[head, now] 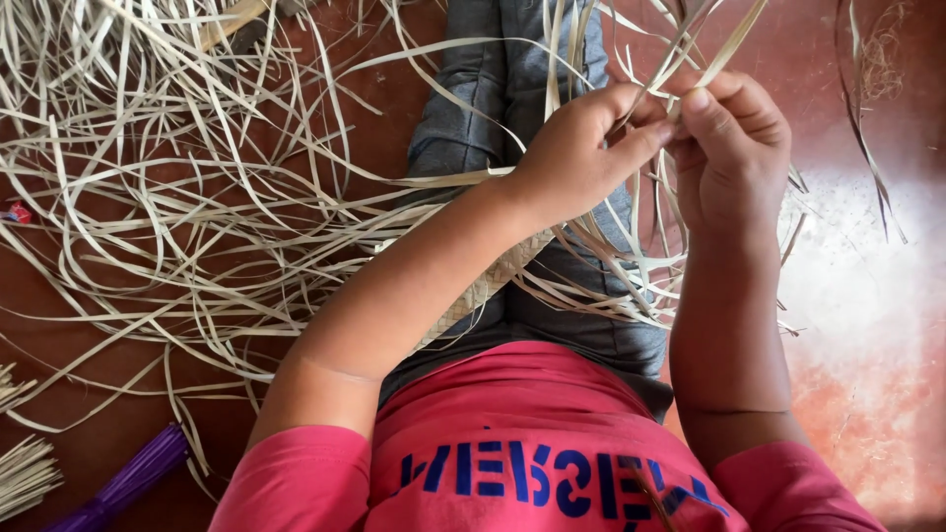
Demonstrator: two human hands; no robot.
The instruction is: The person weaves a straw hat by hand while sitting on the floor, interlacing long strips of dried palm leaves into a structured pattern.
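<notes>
A reddish-brown floor (867, 394) fills the view, smooth and worn, with a pale glare patch toward its right edge. Spread over the floor's left half and upper middle lies a big loose tangle of pale leaf strips (177, 197), flat and curling, crossing each other in every direction. The person sits on the floor with legs stretched toward the top edge, in grey trousers (493, 89) and a pink shirt (522, 424) with blue print. Across the lap lies a narrow woven band (493, 281), partly hidden under the left forearm, with free strips fanning out from it to the right.

At the floor's lower left corner lies a bundle of purple strips (128, 483), and just beside it at the left edge a small sheaf of thin pale sticks (25, 473).

Above the knees the left hand (576, 148) and right hand (734, 148) meet, thumbs touching. Both are clenched, pinching upright pale strips (690, 69) between thumb and fingers.
</notes>
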